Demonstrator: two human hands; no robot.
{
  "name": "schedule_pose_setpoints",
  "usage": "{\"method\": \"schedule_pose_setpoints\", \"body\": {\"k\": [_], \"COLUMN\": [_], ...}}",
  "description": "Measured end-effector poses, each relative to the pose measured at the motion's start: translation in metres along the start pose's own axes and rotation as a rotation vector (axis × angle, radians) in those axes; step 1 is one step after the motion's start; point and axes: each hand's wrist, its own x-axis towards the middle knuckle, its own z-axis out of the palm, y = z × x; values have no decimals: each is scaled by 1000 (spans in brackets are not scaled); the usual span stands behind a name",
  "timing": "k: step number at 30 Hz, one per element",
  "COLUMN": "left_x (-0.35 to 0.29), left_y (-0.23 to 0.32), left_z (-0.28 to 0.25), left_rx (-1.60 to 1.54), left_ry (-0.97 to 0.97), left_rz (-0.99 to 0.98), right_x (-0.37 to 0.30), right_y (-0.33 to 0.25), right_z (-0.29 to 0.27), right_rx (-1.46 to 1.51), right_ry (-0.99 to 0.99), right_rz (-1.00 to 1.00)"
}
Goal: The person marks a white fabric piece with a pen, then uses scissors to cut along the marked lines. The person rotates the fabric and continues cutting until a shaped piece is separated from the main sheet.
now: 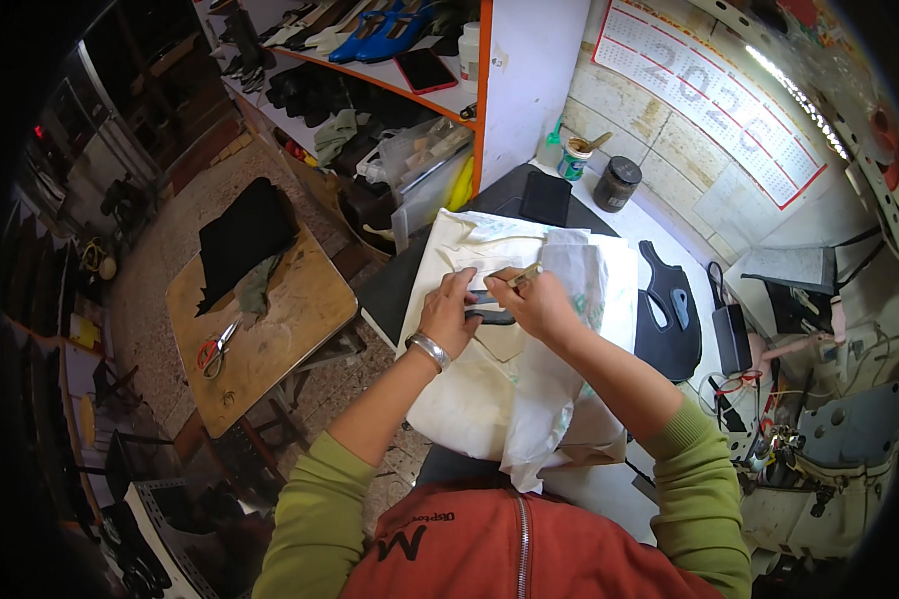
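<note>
White, partly crumpled cloth or paper lies in layers over the bench in front of me. My left hand, with a silver bracelet at the wrist, rests on it with thumb and forefinger apart. Close to that thumb lies a dark curved piece, partly hidden by my hands. My right hand pinches a short tan, pen-like tool and sits just right of the left hand. The tool's lower tip is too small to make out. Under both hands a pale sheet shows faint marks.
A dark flat case, an open glue pot and a dark jar stand behind the cloth. To the right lies a black cut-out piece. Red-handled scissors and black cloth lie on a wooden table at left.
</note>
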Motion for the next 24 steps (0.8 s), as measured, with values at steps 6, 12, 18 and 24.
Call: {"method": "schedule_pose_setpoints", "body": {"k": [6, 12, 18, 24], "left_x": [4, 7, 9, 10], "left_y": [2, 2, 0, 2], "left_z": [-2, -3, -2, -4], "left_rx": [-24, -48, -4, -18], "left_ry": [-11, -51, -53, -82], "left_rz": [-49, -110, -109, -123], "right_x": [5, -1, -5, -5], "right_y": [11, 13, 10, 12], "right_z": [19, 22, 22, 18], "right_rx": [90, 150, 36, -46], "right_ry": [8, -5, 17, 55], "right_rz": [-108, -143, -208, -236]}}
